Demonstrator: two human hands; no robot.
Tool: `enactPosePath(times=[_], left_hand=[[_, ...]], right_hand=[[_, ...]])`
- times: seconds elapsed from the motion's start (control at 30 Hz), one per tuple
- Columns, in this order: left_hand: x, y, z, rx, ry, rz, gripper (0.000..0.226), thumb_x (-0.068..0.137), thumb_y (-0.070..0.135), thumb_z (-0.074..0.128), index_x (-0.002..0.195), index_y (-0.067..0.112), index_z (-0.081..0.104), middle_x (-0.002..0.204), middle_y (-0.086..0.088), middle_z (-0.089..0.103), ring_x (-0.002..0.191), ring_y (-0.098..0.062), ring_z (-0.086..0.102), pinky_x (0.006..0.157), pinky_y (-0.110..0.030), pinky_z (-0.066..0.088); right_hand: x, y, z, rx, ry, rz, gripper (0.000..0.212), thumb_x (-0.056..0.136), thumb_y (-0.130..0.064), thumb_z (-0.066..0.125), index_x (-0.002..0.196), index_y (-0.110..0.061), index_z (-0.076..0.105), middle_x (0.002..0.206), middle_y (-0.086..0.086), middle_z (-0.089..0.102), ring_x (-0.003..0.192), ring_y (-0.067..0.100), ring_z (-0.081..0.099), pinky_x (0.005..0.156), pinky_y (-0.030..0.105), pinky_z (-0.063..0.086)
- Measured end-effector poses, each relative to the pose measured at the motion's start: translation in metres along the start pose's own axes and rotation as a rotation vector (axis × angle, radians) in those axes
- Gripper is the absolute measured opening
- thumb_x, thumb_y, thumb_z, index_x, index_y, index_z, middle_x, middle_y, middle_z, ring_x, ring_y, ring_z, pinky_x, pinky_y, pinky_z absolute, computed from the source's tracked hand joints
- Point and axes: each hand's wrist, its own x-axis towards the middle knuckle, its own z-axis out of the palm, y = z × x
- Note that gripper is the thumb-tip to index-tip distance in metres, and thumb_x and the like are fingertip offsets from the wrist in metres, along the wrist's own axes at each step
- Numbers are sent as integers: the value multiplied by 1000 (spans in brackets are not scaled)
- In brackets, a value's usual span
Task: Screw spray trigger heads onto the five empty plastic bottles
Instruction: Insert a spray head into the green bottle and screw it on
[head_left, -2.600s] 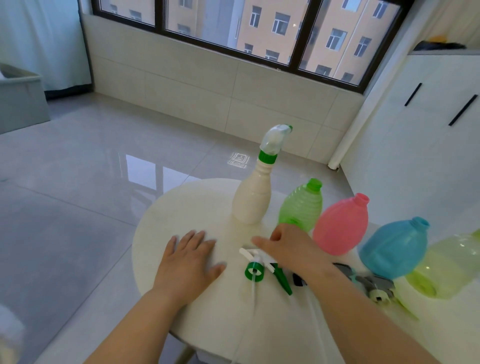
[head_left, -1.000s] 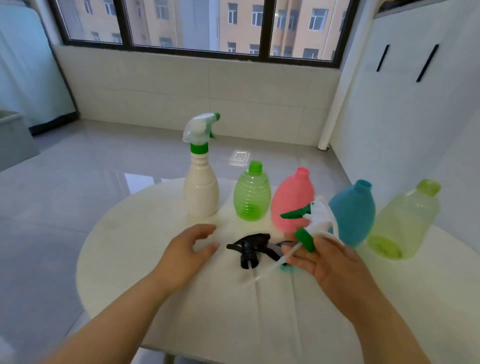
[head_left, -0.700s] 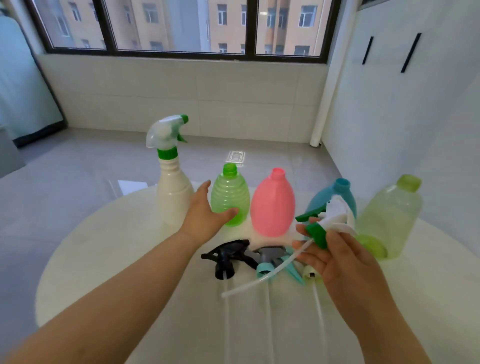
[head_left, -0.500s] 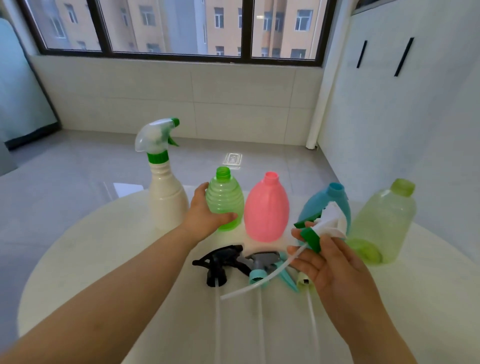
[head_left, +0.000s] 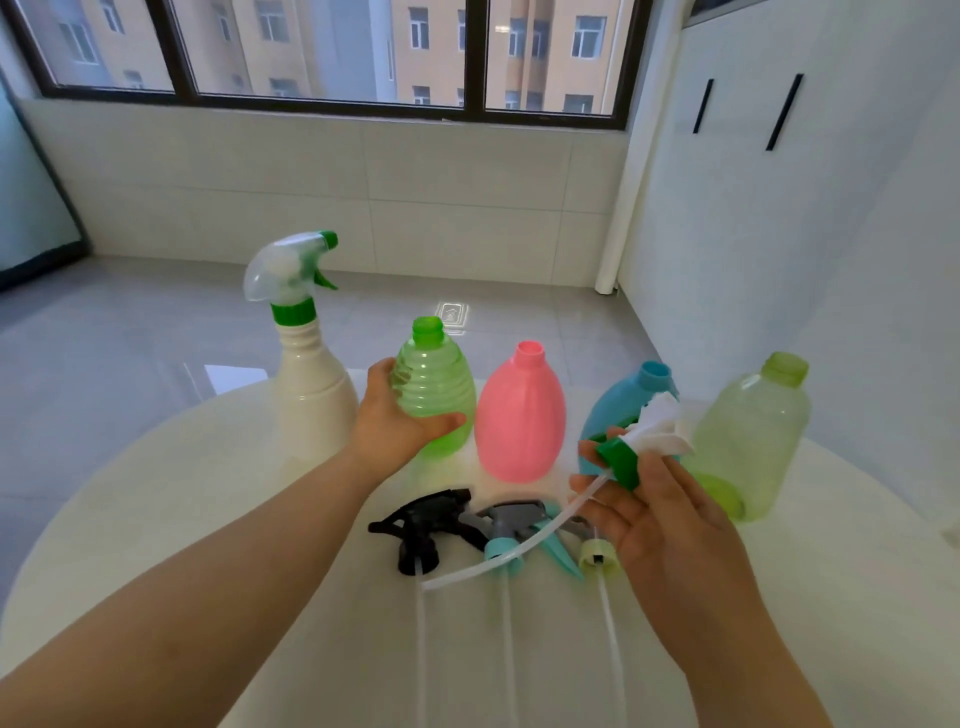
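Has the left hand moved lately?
Yes. The left hand rose off the table and forward, and now grips the green bottle beside the white bottle.

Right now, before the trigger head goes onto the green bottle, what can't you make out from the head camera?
Head view:
- Green ribbed bottle: base partly behind the left hand; lifted or standing, cannot tell.
- Blue bottle: lower body behind the right hand and its white-and-green trigger head.
- Yellow-green trigger head: only the collar shows, rest under the right hand.
- Dip tubes: ends fade into the pale table.

Green bottle (head_left: 439, 395) and trigger head (head_left: 623, 460), held
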Motion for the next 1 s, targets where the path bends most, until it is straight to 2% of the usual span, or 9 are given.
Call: enactPosePath(times=[0.1,0.17,0.23,0.37,0.47,0.6,0.7,0.83,1.0], left_hand=[[-16,10,-19,-62,10,82,66,63,10,79,112,23,35,91,20,46,82,1,50,64,-3,39],[-33,16,-34,-97,-25,126,66,63,6,78,106,31,34,93,22,46,80,9,51,58,4,39],[-53,19,-50,-145,-91,145,65,61,8,80,101,36,38,96,20,51,79,15,56,58,4,40],[-97,16,-78,-162,-164,131,78,37,37,77,102,47,37,102,20,54,86,20,55,64,-1,45],[-115,6,-95,-106,-144,99,84,37,31,77,105,51,31,105,24,52,90,14,54,67,-8,45],[-119,3,-112,-66,-192,144,80,33,37,77,104,50,43,99,33,61,92,16,55,66,2,41],[-124,1,-118,-11,-194,175,85,36,29,81,108,51,42,109,23,57,98,19,49,70,6,36],[-129,2,-118,53,-233,197,86,32,44,75,109,52,39,114,23,48,99,22,44,75,9,31],[-132,6,-116,97,-247,186,89,34,40,78,111,54,35,116,28,45,102,23,42,76,8,30]], right_hand=[[-3,-3,5,42,35,-66,22,65,-31,52,65,-27,74,70,-4,75,64,8,68,63,22,57],[-5,-4,10,38,49,-87,21,65,-30,53,66,-26,74,68,-4,74,64,6,68,64,21,57],[-8,-6,16,30,31,-87,20,64,-29,55,66,-27,74,69,-5,74,65,5,68,64,21,57],[-8,-16,29,79,-28,-117,21,65,-24,53,63,-24,74,67,-5,74,67,5,69,62,20,56],[-1,-31,42,104,-34,-182,20,66,-24,53,61,-21,72,66,-5,73,65,5,68,60,18,55],[8,-45,59,186,27,-273,16,66,-31,55,74,-21,64,68,-7,73,67,5,68,59,17,53],[4,-37,63,223,70,-280,15,67,-29,56,76,-19,62,67,-7,73,66,4,68,59,17,53],[-4,-31,60,129,75,-273,11,82,-22,51,78,-18,61,66,-8,72,63,4,67,57,17,53],[-9,-36,56,13,18,-296,14,65,-29,56,73,-22,66,69,-9,73,63,5,67,57,16,53]])
